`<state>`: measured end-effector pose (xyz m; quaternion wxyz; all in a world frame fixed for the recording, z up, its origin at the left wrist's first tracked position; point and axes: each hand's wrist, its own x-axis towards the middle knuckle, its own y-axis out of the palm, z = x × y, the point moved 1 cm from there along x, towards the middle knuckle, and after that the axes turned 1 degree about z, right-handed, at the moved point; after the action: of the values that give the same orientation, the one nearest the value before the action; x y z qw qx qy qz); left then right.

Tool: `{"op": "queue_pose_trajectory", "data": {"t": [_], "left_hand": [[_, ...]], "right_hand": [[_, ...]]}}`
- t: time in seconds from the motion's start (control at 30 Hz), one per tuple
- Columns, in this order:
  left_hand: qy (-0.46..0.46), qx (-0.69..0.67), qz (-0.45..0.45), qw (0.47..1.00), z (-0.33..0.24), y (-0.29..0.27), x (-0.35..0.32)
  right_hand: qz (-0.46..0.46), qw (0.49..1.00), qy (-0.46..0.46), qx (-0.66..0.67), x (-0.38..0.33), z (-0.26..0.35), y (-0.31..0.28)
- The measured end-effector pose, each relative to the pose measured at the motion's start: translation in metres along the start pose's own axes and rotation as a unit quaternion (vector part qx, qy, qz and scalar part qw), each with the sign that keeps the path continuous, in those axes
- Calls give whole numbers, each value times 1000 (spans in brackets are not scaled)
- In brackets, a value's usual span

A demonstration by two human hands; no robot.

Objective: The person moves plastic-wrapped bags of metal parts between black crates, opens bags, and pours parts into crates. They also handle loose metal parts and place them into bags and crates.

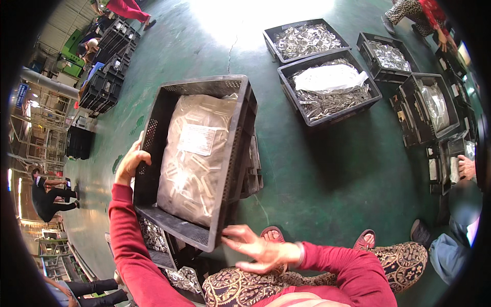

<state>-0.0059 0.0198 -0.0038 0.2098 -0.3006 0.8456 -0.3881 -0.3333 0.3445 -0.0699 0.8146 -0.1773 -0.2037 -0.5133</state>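
Observation:
A black plastic crate [229, 153], tilted up, is in front of me. In it lies a clear plastic bag [197, 176] of metal parts with a white printed label [197, 139]. My left hand [134, 159] is closed on the crate's left wall, thumb over the rim and fingers on the outside. At the near right corner is my right hand [263, 250], its fingers spread and apart; the fingertips are at the crate's edge, and whether they press on it I cannot tell. Under the raised crate, other crates with shiny metal parts [152, 233] are partly hidden.
On the green floor [302, 169] to the far right stand crates of loose metal pieces [309, 41], one with a white bag [330, 78] on top. More black crates [432, 110] line the right side, near a co-worker's hand [466, 167]. Stacked crates [102, 87] stand far left.

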Motion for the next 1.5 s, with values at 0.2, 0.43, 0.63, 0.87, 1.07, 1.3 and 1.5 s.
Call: {"op": "queue_pose_trajectory", "data": {"t": [0.2, 0.43, 0.63, 0.87, 1.07, 1.3, 1.5], "left_hand": [[-154, -64, -33, 986, -71, -18, -2], [-148, -69, -601, 782, -226, 155, -102], [-167, -402, -601, 670, -253, 234, -61], [-147, -372, -552, 731, -154, 135, -91], [-173, -449, -314, 819, -23, 14, -79], [-255, -382, -343, 819, -8, 14, -71], [-302, -372, -355, 803, -19, 11, -75]], "right_hand": [[-316, 948, 40, -15, 47, -2, -130], [-80, 787, -194, -580, 191, -73, -262], [51, 947, 285, -136, 239, -104, -251], [-131, 946, 292, -49, 158, -36, -213], [-98, 854, 238, 453, 98, -34, -159], [-225, 786, 192, 543, 62, -35, -98], [-158, 818, 125, 538, 51, -31, -88]]}}
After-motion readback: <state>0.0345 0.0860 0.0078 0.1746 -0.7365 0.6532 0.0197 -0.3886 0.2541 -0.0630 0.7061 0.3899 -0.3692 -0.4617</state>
